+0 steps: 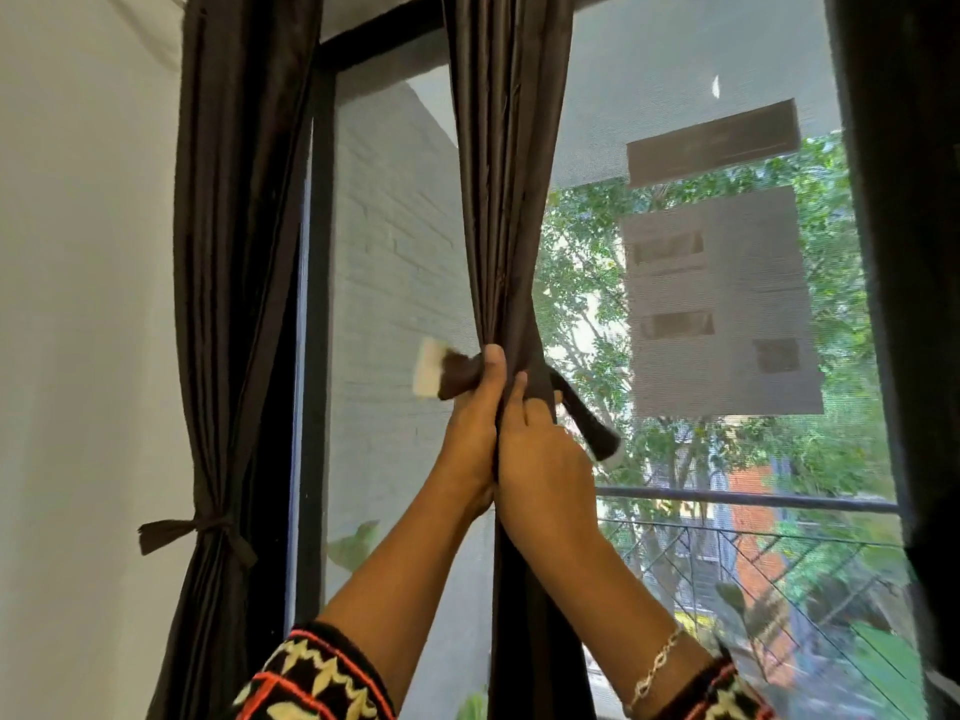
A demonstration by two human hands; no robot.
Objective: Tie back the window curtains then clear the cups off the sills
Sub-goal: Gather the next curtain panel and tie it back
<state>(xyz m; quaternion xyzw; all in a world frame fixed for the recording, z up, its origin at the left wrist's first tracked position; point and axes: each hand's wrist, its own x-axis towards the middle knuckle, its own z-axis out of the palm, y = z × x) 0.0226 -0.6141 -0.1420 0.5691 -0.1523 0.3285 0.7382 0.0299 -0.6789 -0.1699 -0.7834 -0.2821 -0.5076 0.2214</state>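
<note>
At mid-window, left hand (470, 413) and right hand (543, 454) each pinch an end of the tie (449, 374) round the bunched curtain (506, 200); advice: hold the gather tight, overlap the pale ends, press firmly.

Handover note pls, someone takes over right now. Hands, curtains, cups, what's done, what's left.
Hands: the left hand grips the gathered middle curtain and one end of its tie strap. The right hand holds the strap's other end on the curtain's right side.
Done: the left curtain is tied back with a knotted tie.
In progress: the strap is round the middle curtain, ends not yet joined.
Left: fasten this strap. Check the curtain at the right edge, since whether it is tied is out of view. No cups or sills are in view, so find and clear them afterwards.
</note>
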